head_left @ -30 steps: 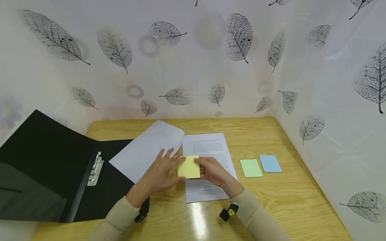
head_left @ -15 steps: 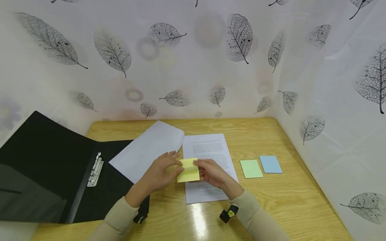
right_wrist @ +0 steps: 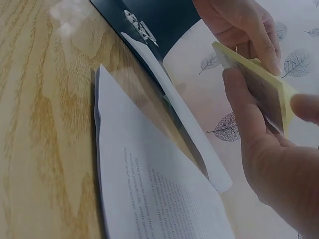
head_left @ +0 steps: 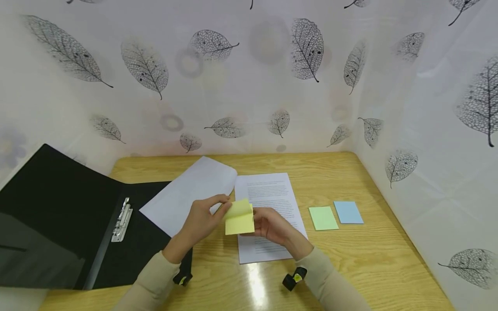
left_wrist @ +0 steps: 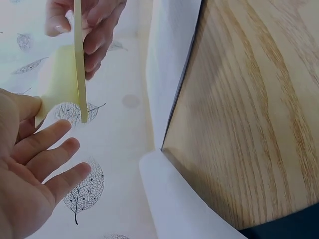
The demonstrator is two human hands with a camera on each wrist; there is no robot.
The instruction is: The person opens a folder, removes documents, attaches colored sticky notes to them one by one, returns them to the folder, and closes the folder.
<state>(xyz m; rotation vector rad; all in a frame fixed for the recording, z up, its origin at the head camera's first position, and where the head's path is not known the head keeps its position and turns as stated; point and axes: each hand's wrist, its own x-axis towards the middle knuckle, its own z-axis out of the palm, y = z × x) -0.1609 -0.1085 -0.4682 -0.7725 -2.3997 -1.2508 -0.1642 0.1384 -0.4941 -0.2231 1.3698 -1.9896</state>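
Note:
My right hand (head_left: pixel 277 228) holds a pad of yellow sticky notes (head_left: pixel 240 226) above a stack of printed paper (head_left: pixel 272 190). The thumb and fingers of my left hand (head_left: pixel 199 219) pinch the top yellow sheet (head_left: pixel 238 208), which bends up away from the pad. In the left wrist view, this sheet (left_wrist: pixel 61 74) curves off the pad's thin edge (left_wrist: pixel 79 64), and the other left fingers are spread loosely. The right wrist view has the pad (right_wrist: pixel 259 87) tilted between the right thumb and fingers.
An open black binder (head_left: pixel 145 259) with a metal clip (head_left: pixel 122 221) lies on the left, with blank white paper (head_left: pixel 194 190) partly over it. Green sticky notes (head_left: pixel 324 218) and blue sticky notes (head_left: pixel 348 212) lie right of the printed stack on the wooden table (head_left: pixel 373 259).
My left hand has turned and now pinches the yellow top sheet, peeling it up from the pad. The right hand keeps holding the pad, which has shifted slightly left.

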